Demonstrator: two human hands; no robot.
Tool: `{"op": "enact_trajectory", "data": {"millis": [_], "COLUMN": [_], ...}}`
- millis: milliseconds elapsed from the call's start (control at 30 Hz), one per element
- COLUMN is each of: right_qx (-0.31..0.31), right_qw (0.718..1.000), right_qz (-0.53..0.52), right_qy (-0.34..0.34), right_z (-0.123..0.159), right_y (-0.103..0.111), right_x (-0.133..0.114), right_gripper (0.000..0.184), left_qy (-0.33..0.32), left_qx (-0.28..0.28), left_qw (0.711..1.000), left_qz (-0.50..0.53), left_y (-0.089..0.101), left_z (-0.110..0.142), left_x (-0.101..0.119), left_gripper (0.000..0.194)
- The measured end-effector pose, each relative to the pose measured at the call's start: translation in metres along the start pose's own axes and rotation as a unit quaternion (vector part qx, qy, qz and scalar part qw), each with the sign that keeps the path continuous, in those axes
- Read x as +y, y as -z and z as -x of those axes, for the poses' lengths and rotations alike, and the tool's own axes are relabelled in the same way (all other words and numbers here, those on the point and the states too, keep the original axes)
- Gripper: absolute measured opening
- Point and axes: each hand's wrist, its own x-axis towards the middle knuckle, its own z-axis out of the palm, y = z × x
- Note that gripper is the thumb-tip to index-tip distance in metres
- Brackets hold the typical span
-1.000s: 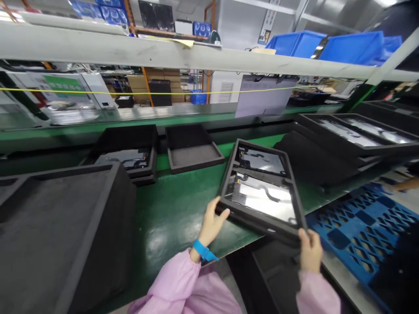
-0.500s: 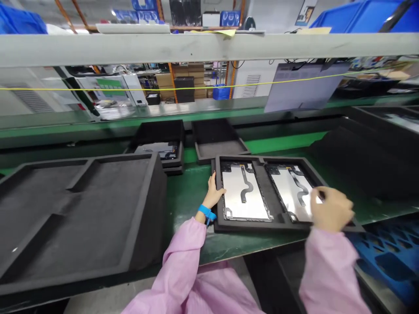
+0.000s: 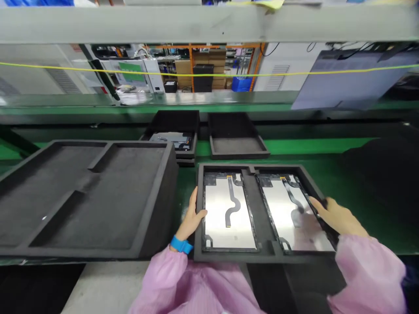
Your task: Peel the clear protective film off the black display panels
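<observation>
A black foam tray [image 3: 235, 257] lies at the front of the green bench, with two compartments. In its left compartment sits a silver-backed display panel [image 3: 214, 209] with a wavy grey ribbon cable [image 3: 234, 200]. A second such display panel [image 3: 278, 213] fills the right compartment. My left hand [image 3: 190, 219], with a blue wristband, is closed round the tray's left wall, thumb over the rim. At the right wall, my right hand [image 3: 340, 216] grips the tray, its thumb over the rim close to the panel; its other fingers are mostly hidden.
To the left stands a tall stack of foam trays [image 3: 157, 196], its top one bare inside. Behind are a smaller foam tray [image 3: 193, 150] with a panel inside and another foam tray [image 3: 238, 148]. Dark foam [image 3: 382, 174] lies at the right. A beam [image 3: 196, 24] crosses above the bench.
My right hand has moved from above the right panel to the tray's right wall and taken hold there. My left hand stays at the left wall. The camera view has shifted.
</observation>
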Motion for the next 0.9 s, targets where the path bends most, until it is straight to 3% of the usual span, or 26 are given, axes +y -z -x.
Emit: {"op": "enact_trajectory", "data": {"millis": [100, 167, 233, 333, 433, 533, 633, 700, 733, 767, 833, 900], "right_qx": [0.007, -0.026, -0.04, -0.03, -0.031, -0.073, -0.113, -0.099, -0.077, -0.039, 0.105, 0.22], "right_qw": [0.975, 0.926, 0.89, 0.886, 0.899, 0.897, 0.884, 0.882, 0.881, 0.878, 0.829, 0.769], "right_qz": [-0.029, -0.053, -0.064, -0.063, -0.066, -0.09, -0.127, -0.158, -0.177, -0.204, -0.284, -0.266], "right_qy": [0.221, 0.372, 0.45, 0.459, 0.431, 0.427, 0.435, 0.432, 0.432, 0.432, 0.47, 0.538], "right_z": [0.01, 0.012, 0.011, 0.003, -0.005, -0.011, -0.014, -0.011, -0.006, 0.003, 0.028, 0.064], "right_y": [-0.002, -0.008, -0.016, -0.027, -0.034, -0.025, 0.013, 0.057, 0.082, 0.107, 0.149, 0.173], "right_x": [-0.079, -0.132, -0.173, -0.206, -0.219, -0.224, -0.222, -0.212, -0.205, -0.197, -0.183, -0.172], "right_gripper": [0.052, 0.045, 0.038, 0.025, 0.025, 0.028, 0.037, 0.038, 0.038, 0.038, 0.034, 0.027], "left_qy": [0.005, 0.003, 0.0, -0.006, -0.016, -0.038, -0.06, -0.049, -0.036, -0.013, 0.055, 0.111], "left_qx": [0.013, 0.023, 0.029, 0.037, 0.057, 0.098, 0.154, 0.162, 0.149, 0.114, -0.008, -0.116], "left_qw": [1.0, 1.0, 0.999, 0.999, 0.998, 0.994, 0.986, 0.986, 0.988, 0.993, 0.986, 0.93], "left_qz": [-0.008, -0.019, -0.027, -0.034, -0.037, -0.038, -0.023, 0.001, 0.012, 0.036, 0.155, 0.332], "left_y": [0.012, 0.013, 0.01, 0.008, 0.006, 0.004, 0.006, 0.011, 0.014, 0.018, 0.023, 0.024], "left_z": [0.005, 0.005, 0.005, 0.006, 0.005, 0.009, 0.025, 0.04, 0.047, 0.054, 0.063, 0.065], "left_x": [0.001, 0.001, 0.001, 0.0, 0.002, 0.01, 0.029, 0.048, 0.06, 0.073, 0.1, 0.124], "left_gripper": [0.081, 0.081, 0.079, 0.075, 0.071, 0.065, 0.047, 0.029, 0.035, 0.046, 0.061, 0.069]}}
